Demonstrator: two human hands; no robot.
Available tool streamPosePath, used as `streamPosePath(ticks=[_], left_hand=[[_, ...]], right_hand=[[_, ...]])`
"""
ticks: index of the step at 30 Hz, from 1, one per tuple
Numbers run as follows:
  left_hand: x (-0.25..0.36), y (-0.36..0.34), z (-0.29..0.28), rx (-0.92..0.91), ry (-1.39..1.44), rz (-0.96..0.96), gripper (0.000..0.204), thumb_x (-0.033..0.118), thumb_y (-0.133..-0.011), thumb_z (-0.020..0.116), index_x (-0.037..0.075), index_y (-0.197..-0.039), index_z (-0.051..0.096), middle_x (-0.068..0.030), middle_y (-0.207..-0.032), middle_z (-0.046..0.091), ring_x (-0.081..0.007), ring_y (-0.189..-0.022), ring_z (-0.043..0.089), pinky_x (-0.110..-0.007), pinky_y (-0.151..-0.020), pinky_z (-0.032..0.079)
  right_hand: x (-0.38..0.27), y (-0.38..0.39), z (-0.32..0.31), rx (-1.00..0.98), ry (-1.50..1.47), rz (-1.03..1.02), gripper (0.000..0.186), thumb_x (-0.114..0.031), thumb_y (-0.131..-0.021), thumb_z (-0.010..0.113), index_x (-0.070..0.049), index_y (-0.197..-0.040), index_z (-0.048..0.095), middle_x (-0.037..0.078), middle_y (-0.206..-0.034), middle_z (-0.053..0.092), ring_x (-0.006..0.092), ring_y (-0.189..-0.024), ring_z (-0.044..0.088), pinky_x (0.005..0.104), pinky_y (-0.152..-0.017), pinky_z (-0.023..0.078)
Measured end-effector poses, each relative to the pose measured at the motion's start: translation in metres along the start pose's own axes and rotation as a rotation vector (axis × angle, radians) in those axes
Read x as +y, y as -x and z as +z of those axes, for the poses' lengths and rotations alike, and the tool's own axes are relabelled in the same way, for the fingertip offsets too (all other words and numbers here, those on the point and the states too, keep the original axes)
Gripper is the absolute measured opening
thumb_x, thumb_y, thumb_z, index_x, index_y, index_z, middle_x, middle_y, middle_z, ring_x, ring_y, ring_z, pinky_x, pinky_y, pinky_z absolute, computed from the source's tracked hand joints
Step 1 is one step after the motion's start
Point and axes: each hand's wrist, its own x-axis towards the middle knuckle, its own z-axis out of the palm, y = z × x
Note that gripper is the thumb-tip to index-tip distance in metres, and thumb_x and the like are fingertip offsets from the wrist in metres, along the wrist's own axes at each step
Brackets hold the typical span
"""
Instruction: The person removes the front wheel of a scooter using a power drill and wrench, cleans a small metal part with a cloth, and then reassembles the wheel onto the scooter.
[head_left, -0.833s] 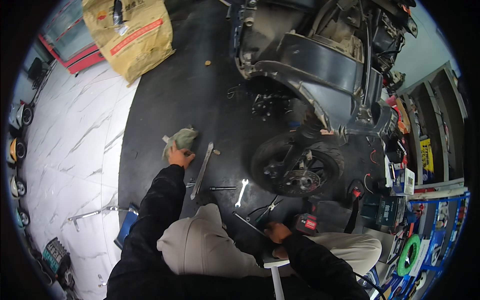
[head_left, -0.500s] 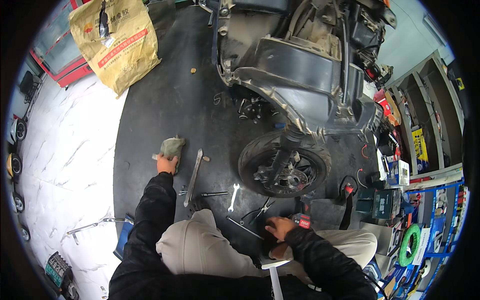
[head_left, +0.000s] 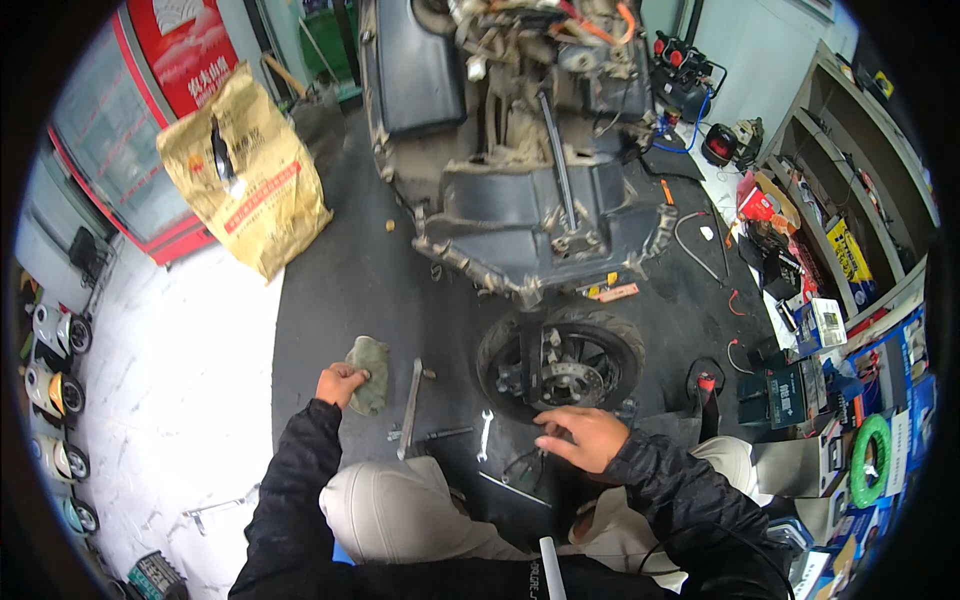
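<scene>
Sleeves [head_left: 690,490] run forward from the lower edge past bent knees [head_left: 390,505], the forearms spread wide. Ahead, a rod [head_left: 514,489] and a wrench [head_left: 486,436] lie on the dark floor [head_left: 330,300]. Right hand [head_left: 590,438] hovers near them, back upward, loosely open, fingers pointing left, before the wheel [head_left: 575,365]. Left hand [head_left: 342,384], arm stretched, pinches the left edge of a grey-green cloth [head_left: 369,375], left of a flat bar [head_left: 410,405]; floor contact cannot be told. Bodywork [head_left: 545,200] looms beyond the wheel, a yellow bag [head_left: 245,180] to its left.
</scene>
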Motion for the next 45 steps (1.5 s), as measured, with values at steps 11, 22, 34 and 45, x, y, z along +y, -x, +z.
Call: streamPosePath(ticks=[11,22,34,45], left_hand=[[0.326,0.181,-0.036,-0.586,0.416,0.265,0.03,0.017,-0.101,0.08,-0.007,-0.12,0.078,-0.0097,-0.135,0.063,-0.0157,-0.113,0.065,-0.03,-0.099,0.053],[0.332,0.184,0.015,-0.561,0.976,0.186,0.038,0.016,-0.11,0.067,-0.006,-0.141,0.06,-0.0112,-0.128,0.069,-0.0205,-0.116,0.07,-0.038,-0.105,0.057],[0.346,0.193,0.051,-0.512,0.091,0.456,0.031,0.002,-0.098,0.069,-0.004,-0.128,0.068,-0.0174,-0.12,0.072,-0.0271,-0.109,0.073,-0.038,-0.095,0.057],[0.338,0.186,0.053,-0.757,0.538,0.039,0.037,0.016,-0.111,0.066,-0.006,-0.141,0.063,-0.0058,-0.12,0.074,-0.0141,-0.106,0.071,-0.029,-0.098,0.057]], right_hand=[[-0.054,-0.042,0.028,0.02,-1.377,-0.088,0.083,-0.036,-0.113,0.061,-0.01,-0.174,0.011,0.014,-0.171,0.036,0.0284,-0.157,0.038,0.047,-0.127,0.036],[-0.056,-0.002,-0.059,0.411,-1.052,-0.324,0.073,-0.015,-0.101,0.072,0.002,-0.162,0.036,0.015,-0.15,0.06,0.0261,-0.134,0.063,0.0419,-0.115,0.049],[-0.059,0.007,-0.055,0.456,0.078,-0.445,0.069,-0.023,-0.075,0.092,-0.013,-0.139,0.069,0.017,-0.154,0.056,0.0393,-0.126,0.068,0.0466,-0.094,0.063],[-0.034,0.001,-0.061,0.446,-0.303,-0.416,0.041,-0.005,-0.073,0.086,0.001,-0.113,0.075,0.019,-0.128,0.073,0.0347,-0.111,0.076,0.0387,-0.093,0.061]])
